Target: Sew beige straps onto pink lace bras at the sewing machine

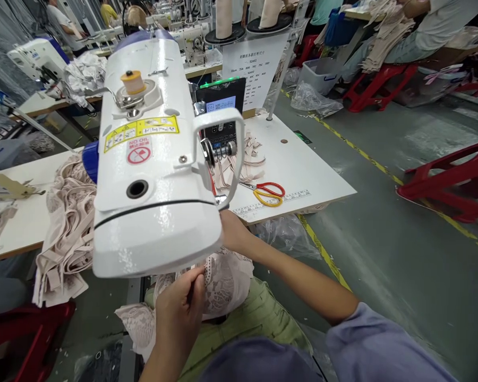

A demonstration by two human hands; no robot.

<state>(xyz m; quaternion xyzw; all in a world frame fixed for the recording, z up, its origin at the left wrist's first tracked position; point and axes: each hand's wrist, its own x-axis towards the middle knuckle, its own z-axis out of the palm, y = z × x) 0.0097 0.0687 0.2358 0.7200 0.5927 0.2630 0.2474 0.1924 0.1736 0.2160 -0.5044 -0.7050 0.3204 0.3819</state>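
Observation:
A white sewing machine [155, 185] takes up the middle of the view and hides its own needle area. Just below its head, my left hand [182, 297] pinches the trimmed edge of a pale pink lace bra [227, 284]. The lace drapes over my lap, with another lace part hanging to the left. My right hand [234, 233] reaches in at the right side of the machine head, above the lace; its fingers are hidden behind the machine.
Scissors [269, 193] with red and yellow handles lie on the white table [314, 175], near small pink pieces [247, 159]. A heap of pink bra parts [67, 217] hangs over the left table edge. Red stools [454, 180] stand on the floor, and other people sit beyond.

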